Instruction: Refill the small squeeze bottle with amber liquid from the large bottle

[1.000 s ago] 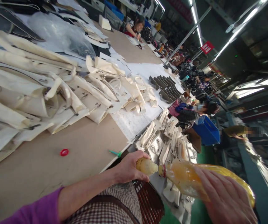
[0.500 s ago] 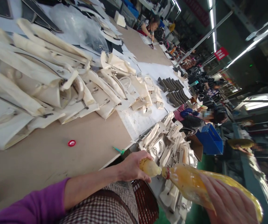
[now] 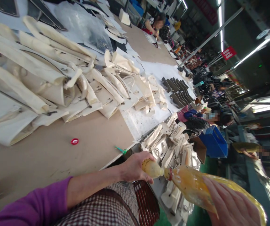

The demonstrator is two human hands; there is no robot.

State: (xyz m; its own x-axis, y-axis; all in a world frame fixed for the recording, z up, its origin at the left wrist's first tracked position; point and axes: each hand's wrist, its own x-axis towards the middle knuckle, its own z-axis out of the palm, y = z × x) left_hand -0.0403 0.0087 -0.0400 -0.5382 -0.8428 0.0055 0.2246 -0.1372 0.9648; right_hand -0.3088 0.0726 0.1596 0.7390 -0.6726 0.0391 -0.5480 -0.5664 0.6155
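My left hand [image 3: 138,167] is wrapped round a small bottle [image 3: 151,168] with yellowish contents, its neck pointing right. In my right hand [image 3: 233,201] is a large clear plastic bottle [image 3: 191,182] with amber-yellow liquid, tipped so its mouth points left. The two mouths meet or nearly meet; I cannot tell whether they touch. A red ring shows on the large bottle's neck. On the brown tabletop [image 3: 102,141] to the left lies a red round cap [image 3: 74,141]. Close to the table edge sits a green thin tool [image 3: 121,149].
Cream bags [image 3: 43,75] are heaped along the table, and more cream bags [image 3: 172,150] stand below the bottles. Dark grey cut pieces [image 3: 177,91] lie farther off. A blue bin [image 3: 213,141] stands right. Several people work in the background, one person [image 3: 155,26] at the table's far end.
The view has shifted slightly, so the surroundings sit a little to the right. Both hands keep the same hold, with the bottles still mouth to mouth.
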